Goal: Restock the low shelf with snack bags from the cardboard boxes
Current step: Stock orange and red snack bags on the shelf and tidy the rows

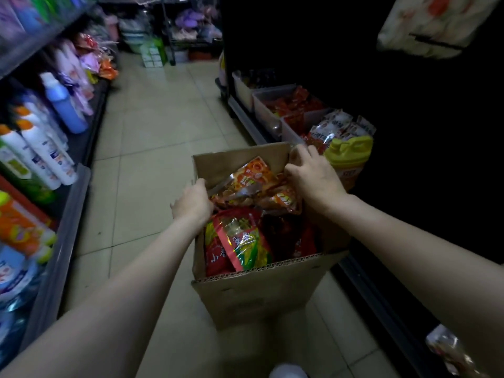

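An open cardboard box (261,293) stands on the tiled aisle floor, full of red and orange snack bags. My left hand (192,203) and my right hand (313,175) grip an orange snack bag (253,177) at the far end of the box, one on each side. A red bag with a corn picture (240,241) lies at the near end. The low shelf (253,124) runs along the right, carrying clear bins of red snack packets (291,105) and silver-red bags (338,126).
A yellow bagged item (350,154) sits on the low shelf right beside the box. Shelves of detergent bottles (46,156) line the left side. The tiled aisle (152,126) runs ahead to stacked goods at the far end. A clear packet (447,350) lies at bottom right.
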Motion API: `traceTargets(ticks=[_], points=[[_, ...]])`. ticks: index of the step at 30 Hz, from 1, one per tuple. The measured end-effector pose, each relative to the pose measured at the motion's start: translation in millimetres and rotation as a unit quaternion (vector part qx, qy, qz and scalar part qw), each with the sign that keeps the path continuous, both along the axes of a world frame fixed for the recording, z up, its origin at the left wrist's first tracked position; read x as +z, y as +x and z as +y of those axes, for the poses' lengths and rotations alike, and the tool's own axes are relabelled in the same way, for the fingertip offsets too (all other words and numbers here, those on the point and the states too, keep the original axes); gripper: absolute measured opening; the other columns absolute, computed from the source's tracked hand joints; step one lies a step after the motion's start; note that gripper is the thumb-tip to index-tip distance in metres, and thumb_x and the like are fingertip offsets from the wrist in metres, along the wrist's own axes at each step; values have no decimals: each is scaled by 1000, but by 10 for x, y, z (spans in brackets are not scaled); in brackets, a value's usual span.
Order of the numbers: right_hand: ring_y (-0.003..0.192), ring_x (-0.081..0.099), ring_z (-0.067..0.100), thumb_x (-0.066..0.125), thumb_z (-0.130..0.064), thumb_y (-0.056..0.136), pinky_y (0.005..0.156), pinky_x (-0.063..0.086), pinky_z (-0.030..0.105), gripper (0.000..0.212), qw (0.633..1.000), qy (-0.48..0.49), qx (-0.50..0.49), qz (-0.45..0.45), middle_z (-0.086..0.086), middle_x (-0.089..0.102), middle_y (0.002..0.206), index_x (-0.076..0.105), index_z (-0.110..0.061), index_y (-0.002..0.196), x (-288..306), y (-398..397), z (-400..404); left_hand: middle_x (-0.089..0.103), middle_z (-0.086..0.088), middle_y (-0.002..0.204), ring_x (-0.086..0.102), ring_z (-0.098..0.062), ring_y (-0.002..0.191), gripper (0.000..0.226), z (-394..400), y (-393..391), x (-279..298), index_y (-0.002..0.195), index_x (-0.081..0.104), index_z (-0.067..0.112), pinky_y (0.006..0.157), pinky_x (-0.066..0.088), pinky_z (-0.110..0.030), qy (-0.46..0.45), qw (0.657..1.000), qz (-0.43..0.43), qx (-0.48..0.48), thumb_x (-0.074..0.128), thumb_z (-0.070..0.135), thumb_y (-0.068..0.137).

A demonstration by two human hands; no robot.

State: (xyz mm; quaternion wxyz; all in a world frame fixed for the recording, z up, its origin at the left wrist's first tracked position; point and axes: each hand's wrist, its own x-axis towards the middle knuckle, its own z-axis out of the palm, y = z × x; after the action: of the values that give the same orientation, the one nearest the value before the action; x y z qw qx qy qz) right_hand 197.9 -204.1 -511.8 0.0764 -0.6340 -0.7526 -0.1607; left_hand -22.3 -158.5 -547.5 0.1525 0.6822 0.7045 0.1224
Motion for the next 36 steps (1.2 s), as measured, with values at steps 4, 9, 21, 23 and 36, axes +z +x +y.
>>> traceTargets(ticks=[4, 9, 21, 23, 36], points=[[110, 44, 32, 54, -16, 90, 64, 42, 36, 18, 999, -2, -35, 3, 15, 38, 127, 60, -10, 106, 260, -26, -251, 28, -11, 151, 31, -32, 135, 52, -201, 209, 228, 137, 42, 16, 109, 32, -44, 36, 996, -28, -79, 49, 9, 86], [85, 60, 32, 55, -16, 91, 56, 42, 35, 10, 993, 28, -49, 100, 9, 42, 121, 60, -11, 99, 480, -37, -553, 42, -4, 143, 41, -26, 130, 58, -688, 516, 448, 139, 40, 21, 107, 35, -41, 5, 973, -107, -206, 62, 23, 85], [122, 47, 21, 62, -14, 88, 101, 44, 33, 50, 949, -12, 57, 311, 3, 32, 143, 43, -16, 135, 335, 16, -111, 70, -13, 103, 62, -32, 93, 25, -512, 546, 317, 112, 67, 15, 76, 46, -33, 94, 969, -222, 46, 49, 19, 96], [131, 37, 27, 62, -24, 88, 107, 36, 38, 58, 968, -96, -29, 229, 8, 27, 147, 36, -14, 139, 109, 76, 134, 69, -11, 108, 61, -31, 98, 27, -367, 443, 354, 115, 67, 16, 73, 41, -28, 132, 962, -232, 58, 47, 17, 97], [134, 19, 38, 60, -21, 89, 102, 33, 49, 35, 969, -179, -167, 25, 17, 24, 142, 53, -19, 124, -511, 426, 653, 70, -4, 108, 61, -23, 99, 27, -143, 419, 29, 117, 67, 20, 70, 37, -17, 88, 953, -284, 63, 50, 24, 96]])
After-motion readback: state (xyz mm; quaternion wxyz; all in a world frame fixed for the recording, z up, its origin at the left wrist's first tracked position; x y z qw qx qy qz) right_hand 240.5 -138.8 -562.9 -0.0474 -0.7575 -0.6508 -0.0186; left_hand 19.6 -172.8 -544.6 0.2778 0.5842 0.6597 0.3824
